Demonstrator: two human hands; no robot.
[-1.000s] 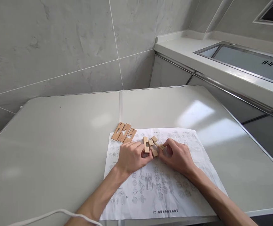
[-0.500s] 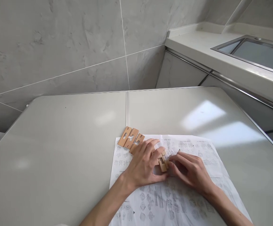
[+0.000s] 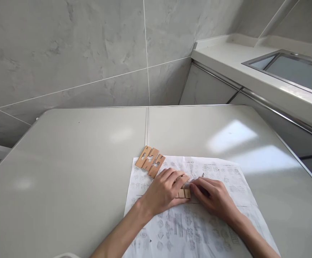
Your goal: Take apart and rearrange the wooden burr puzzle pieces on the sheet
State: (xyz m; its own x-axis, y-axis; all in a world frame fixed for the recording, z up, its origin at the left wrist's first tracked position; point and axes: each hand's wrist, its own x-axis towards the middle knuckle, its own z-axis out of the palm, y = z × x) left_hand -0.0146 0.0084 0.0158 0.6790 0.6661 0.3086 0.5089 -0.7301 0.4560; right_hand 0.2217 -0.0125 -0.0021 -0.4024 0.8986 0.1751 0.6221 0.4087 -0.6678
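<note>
My left hand (image 3: 164,190) curls over a small cluster of wooden puzzle pieces (image 3: 182,194), thumb along the near side and fingers across the top. Only the cluster's near face and right part show; my palm and fingers cover the rest. My right hand (image 3: 212,196) is closed, its fingertips pressed together against the cluster's right end. Whatever sits between those fingertips is hidden. Beyond my left hand lie three flat notched wooden pieces (image 3: 150,158) side by side, tilted, with cut-outs and printed numbers such as 2 and 3.
Under both hands a creased paper sheet (image 3: 215,229) with printed diagrams covers part of the glossy white table (image 3: 78,179). A seam runs across the table toward the grey tiled wall (image 3: 91,46). At the right stands a counter (image 3: 226,50) with an inset sink.
The wooden cluster has been tilted, so its near face now shows as a row of blocks. My left fingers have closed further over it. My right fingertips have drawn together slightly leftward.
</note>
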